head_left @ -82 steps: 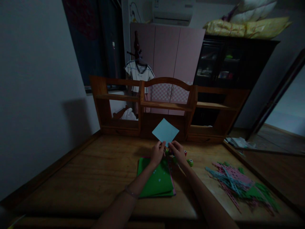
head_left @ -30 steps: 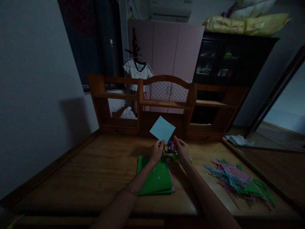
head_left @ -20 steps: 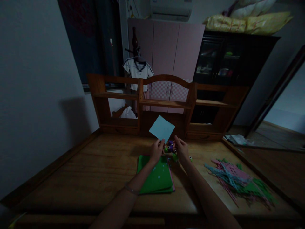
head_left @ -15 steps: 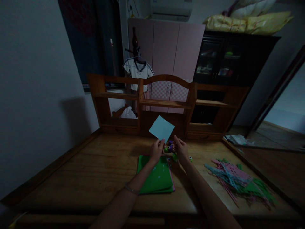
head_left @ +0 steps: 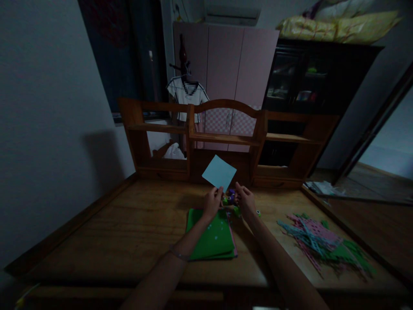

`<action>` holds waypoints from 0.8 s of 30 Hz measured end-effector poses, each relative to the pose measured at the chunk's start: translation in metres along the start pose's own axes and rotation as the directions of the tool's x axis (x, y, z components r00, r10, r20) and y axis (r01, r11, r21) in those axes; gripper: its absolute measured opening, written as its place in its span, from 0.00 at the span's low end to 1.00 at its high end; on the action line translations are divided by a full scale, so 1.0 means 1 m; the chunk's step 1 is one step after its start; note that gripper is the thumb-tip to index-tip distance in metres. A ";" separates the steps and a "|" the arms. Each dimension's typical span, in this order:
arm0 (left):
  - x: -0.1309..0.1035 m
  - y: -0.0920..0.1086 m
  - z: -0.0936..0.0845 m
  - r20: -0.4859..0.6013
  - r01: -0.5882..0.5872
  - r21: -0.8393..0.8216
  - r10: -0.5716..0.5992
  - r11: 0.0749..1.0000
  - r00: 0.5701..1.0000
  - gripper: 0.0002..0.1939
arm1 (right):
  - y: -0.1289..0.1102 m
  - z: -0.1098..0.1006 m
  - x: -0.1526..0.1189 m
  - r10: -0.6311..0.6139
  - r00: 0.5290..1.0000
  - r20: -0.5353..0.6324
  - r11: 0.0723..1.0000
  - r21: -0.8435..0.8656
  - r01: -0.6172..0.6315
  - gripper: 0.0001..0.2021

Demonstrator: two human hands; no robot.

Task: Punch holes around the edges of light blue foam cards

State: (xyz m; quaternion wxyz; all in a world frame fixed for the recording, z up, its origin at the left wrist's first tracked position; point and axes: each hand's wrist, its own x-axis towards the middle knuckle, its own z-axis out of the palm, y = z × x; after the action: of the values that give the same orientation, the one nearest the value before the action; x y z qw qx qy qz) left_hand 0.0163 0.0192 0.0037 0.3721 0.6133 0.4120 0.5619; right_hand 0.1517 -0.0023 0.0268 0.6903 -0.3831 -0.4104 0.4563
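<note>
A light blue square of paper (head_left: 219,172) stands upright on one corner above the desk. My left hand (head_left: 213,202) pinches it by the bottom corner between thumb and fingers. Close by on the right, my right hand (head_left: 244,200) is closed with thumb and fingertips together, apart from the paper; whatever it may hold is too small or dark to make out. Between and behind the hands lie small green and purple figures with big eyes (head_left: 229,199), partly hidden by the fingers. Beneath my left forearm rests a stack of green sheets (head_left: 213,241), with a pink edge showing and pale specks on top.
Cut pink, blue and green paper strips (head_left: 322,241) lie heaped on the right of the wooden desk (head_left: 129,224). A wooden shelf unit (head_left: 222,138) borders the desk's far edge. At left rises a wall (head_left: 58,129).
The hands and the blue paper hold almost the same place. The view has tilted very slightly; nothing has been picked up or let go.
</note>
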 end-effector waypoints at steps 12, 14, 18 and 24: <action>0.002 -0.007 0.003 0.068 0.076 -0.114 -0.069 0.991 0.995 0.23 | 0.004 -0.003 0.002 -0.021 0.998 -0.051 0.998 -0.066 0.018 0.18; 0.002 -0.007 0.003 0.064 0.065 -0.114 -0.058 0.991 0.996 0.23 | 0.003 -0.003 0.002 -0.048 0.997 -0.055 0.993 -0.111 0.041 0.18; 0.002 -0.007 0.004 0.049 0.037 -0.076 -0.033 0.996 0.998 0.23 | 0.000 0.000 0.002 -0.078 0.997 0.001 0.976 -0.205 0.076 0.17; 0.001 -0.008 0.004 0.076 0.004 -0.052 0.000 0.999 0.997 0.22 | -0.002 0.004 -0.001 -0.096 0.993 0.073 0.957 -0.268 0.112 0.16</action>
State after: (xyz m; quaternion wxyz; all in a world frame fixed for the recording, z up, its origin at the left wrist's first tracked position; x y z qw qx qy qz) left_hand 0.0195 0.0233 -0.0031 0.4040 0.6239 0.3832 0.5484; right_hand 0.1482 -0.0029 0.0294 0.6420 -0.4382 -0.5089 0.3699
